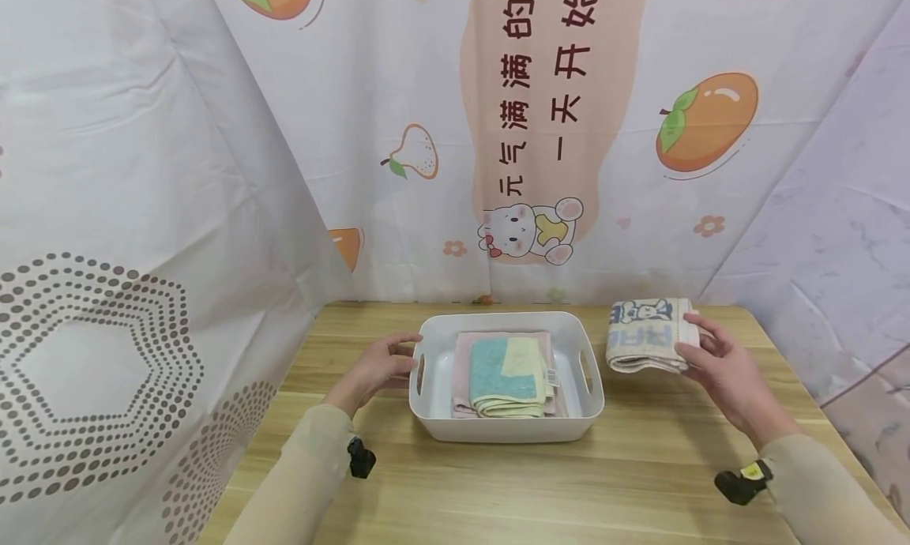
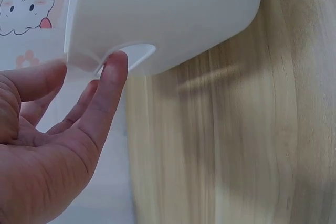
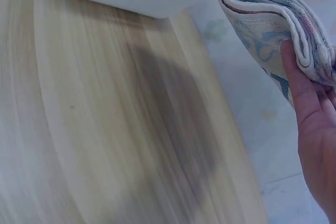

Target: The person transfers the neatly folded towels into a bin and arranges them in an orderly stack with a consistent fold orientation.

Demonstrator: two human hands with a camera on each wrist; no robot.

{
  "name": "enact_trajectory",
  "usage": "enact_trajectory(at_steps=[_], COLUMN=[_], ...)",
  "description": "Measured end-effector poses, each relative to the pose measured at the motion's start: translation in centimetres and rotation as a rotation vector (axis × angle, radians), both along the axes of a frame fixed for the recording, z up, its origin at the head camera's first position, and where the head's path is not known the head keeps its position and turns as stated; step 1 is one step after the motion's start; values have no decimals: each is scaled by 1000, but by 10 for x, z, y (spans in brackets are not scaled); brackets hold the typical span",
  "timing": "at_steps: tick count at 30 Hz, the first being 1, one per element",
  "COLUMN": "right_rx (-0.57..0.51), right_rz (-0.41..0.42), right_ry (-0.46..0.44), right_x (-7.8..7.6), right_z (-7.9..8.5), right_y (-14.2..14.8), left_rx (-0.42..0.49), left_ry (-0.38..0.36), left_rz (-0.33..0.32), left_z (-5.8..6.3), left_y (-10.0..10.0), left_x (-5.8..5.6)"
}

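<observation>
A white plastic basket with oval handle holes stands on the table. Inside it lies a folded pink towel, with a folded teal and cream towel on top. My left hand is at the basket's left end; the left wrist view shows its fingers pinching the rim by the handle hole. To the right of the basket, my right hand holds a folded cream towel with a blue pattern by its right edge. In the right wrist view this towel hangs raised off the table.
The wood-grain table reaches back to a printed curtain with fruit drawings and lettering. Another curtain hangs along the left side, and a pale one along the right.
</observation>
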State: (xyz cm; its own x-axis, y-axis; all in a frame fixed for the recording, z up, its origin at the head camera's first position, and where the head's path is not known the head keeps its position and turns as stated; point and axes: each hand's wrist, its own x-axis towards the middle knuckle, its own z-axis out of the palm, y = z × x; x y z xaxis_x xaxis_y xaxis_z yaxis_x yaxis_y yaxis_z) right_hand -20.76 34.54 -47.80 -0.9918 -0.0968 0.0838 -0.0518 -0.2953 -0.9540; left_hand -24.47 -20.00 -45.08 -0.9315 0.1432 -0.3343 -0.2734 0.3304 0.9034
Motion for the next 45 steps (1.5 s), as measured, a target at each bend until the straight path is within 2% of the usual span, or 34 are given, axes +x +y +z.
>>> enact_trajectory(at_steps=[4,8,17,23,32,45], right_rx=[4,1,-2,-4,-58,-56], right_rz=[7,19,27,36,72,106], right_ry=[4,17,43,69,111,128], right_x=[-1,-2,-4,-4,-7,-8], right_z=[6,11,25,33,38,43], right_y=[-4,-10,-23,-34,-46,-66], left_rx=[-23,-7,-19,23,57,195], left_ry=[11,42,173,190,204,180], left_rz=[19,44,127,157,118,-19], left_z=[3,6,17,24,29,28], left_y=[4,6,10,19,44,85], left_x=[0,-1,-6,-5,-2,5])
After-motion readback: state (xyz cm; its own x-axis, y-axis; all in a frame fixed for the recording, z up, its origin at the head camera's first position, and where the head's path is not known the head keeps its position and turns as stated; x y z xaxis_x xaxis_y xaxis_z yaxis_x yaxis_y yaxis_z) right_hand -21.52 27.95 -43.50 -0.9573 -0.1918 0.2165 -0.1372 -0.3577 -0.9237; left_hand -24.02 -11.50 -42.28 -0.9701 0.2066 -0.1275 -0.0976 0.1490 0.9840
